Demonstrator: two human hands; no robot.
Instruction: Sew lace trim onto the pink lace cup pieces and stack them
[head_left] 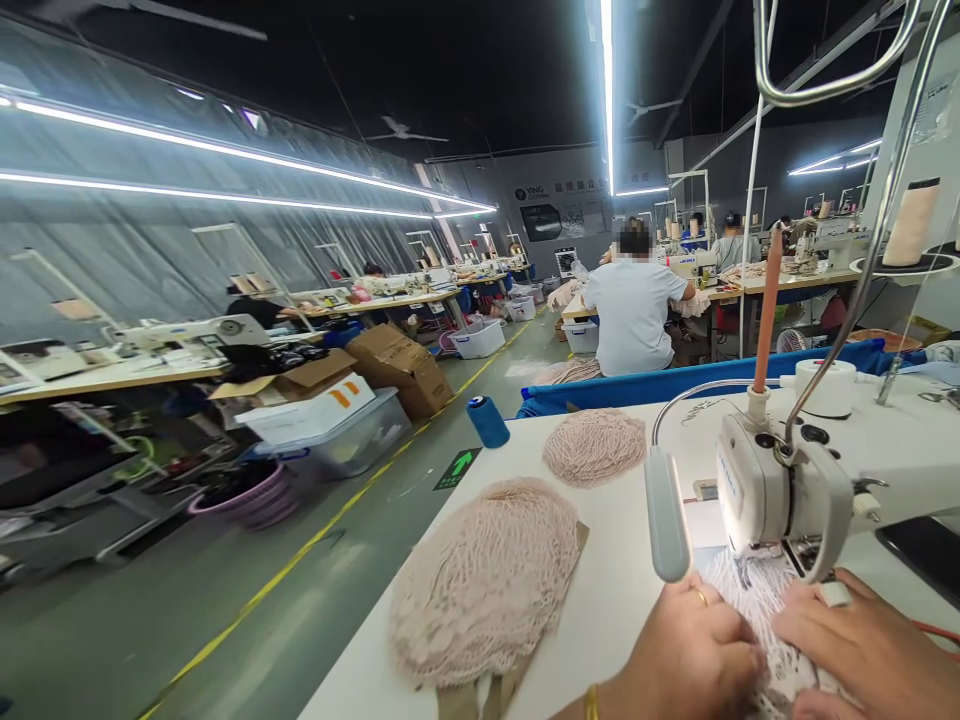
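Observation:
A piece of pale pink lace (769, 620) lies under the needle area of a white sewing machine (757, 480), lit by its lamp (667, 515). On the lace's left side my left hand (694, 640) is closed, its curled fingers gripping the edge. My right hand (870, 640) holds the other side, fingers bent over the lace close to the presser foot, which partly hides them. To the left, a large stack of lace pieces (487, 580) rests on the white table (600, 570), and a smaller lace stack (595, 446) sits behind it.
A blue thread cone (487, 422) stands at the table's far left corner. Blue cloth (720, 378) runs along the back edge. Beyond it a person in a white shirt (630, 315) sits sewing. Cardboard boxes (401, 370) and a plastic bin (352, 435) line the aisle on the left.

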